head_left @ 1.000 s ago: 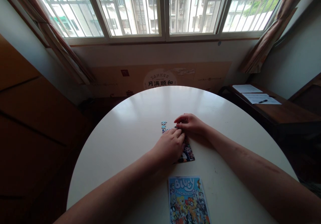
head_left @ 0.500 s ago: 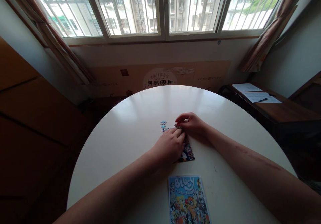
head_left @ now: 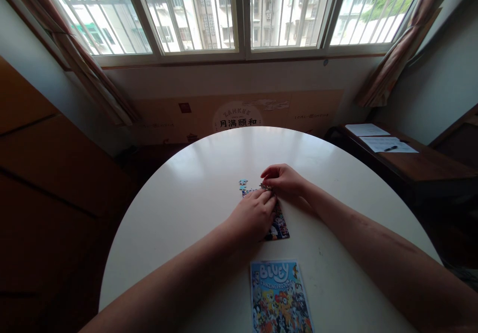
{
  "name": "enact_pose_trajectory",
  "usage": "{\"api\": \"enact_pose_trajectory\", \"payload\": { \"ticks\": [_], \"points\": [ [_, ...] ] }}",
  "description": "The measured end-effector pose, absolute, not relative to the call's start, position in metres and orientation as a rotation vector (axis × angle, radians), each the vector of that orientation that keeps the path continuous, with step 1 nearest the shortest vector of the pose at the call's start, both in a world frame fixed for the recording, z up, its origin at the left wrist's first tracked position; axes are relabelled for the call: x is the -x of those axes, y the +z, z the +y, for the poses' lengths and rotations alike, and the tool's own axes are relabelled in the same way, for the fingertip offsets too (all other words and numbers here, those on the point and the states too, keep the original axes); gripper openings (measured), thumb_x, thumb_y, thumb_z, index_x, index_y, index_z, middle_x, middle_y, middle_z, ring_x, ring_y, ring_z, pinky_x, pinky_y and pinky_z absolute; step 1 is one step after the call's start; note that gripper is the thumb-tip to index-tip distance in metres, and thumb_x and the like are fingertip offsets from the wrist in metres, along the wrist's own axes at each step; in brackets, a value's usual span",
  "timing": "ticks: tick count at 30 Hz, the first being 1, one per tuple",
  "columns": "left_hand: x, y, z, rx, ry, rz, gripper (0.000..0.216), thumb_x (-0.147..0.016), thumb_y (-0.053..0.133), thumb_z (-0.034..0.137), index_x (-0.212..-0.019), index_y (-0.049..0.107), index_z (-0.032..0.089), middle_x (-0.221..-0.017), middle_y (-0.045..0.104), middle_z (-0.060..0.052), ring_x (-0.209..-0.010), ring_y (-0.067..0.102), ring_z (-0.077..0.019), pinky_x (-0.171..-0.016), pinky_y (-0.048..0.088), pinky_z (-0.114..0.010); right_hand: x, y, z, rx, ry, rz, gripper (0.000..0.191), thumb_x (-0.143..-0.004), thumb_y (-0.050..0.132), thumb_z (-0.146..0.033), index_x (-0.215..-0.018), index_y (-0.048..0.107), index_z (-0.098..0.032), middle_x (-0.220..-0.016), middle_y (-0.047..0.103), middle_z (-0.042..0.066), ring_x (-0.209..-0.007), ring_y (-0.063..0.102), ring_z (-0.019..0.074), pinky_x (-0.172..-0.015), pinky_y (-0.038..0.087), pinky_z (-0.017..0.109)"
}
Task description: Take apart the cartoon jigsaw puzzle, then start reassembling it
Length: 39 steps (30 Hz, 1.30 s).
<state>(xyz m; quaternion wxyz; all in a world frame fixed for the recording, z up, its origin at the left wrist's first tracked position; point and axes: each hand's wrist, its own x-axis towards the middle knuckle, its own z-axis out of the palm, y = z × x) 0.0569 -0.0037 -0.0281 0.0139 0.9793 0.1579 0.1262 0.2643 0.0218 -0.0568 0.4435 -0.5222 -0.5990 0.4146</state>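
A partly assembled jigsaw puzzle (head_left: 280, 226) with a dark, colourful picture lies flat on the white table, much of it hidden under my left hand (head_left: 256, 213). That hand rests palm down, its fingers laid across the puzzle toward the upper right corner. At this far edge my right hand (head_left: 282, 177) has thumb and index finger closed at a small puzzle piece (head_left: 263, 186); the fingers partly cover it. Light-blue joined pieces (head_left: 243, 184) stick up from the puzzle's far left corner.
Nearer to me lies a blue Bluey picture sheet (head_left: 280, 298) on the round white table (head_left: 168, 223). To the right, a brown wooden desk (head_left: 440, 161) holds papers (head_left: 388, 145) and a pen (head_left: 391, 148). A wide window (head_left: 242, 14) is beyond the table.
My right hand has risen slightly, and its thumb and index finger have come closer together. My left hand stays on the puzzle almost unmoved.
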Motion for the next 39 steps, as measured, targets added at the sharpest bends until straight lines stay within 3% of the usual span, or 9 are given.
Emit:
{"api": "enact_pose_trajectory", "payload": {
  "ticks": [39],
  "points": [
    [-0.057, -0.033, -0.001, -3.009, 0.438, 0.46, 0.037, -0.098, 0.042, 0.025, -0.131, 0.055, 0.014, -0.127, 0.062, -0.014, -0.12, 0.054, -0.0291, -0.101, 0.045, -0.046, -0.263, -0.055, 0.015, 1.237, 0.971, -1.485, 0.03, -0.074, 0.072, -0.031, -0.098, 0.069, -0.014, -0.087, 0.073, 0.007, -0.082, 0.07, 0.0168, -0.079, 0.057, 0.031]
  ]
}}
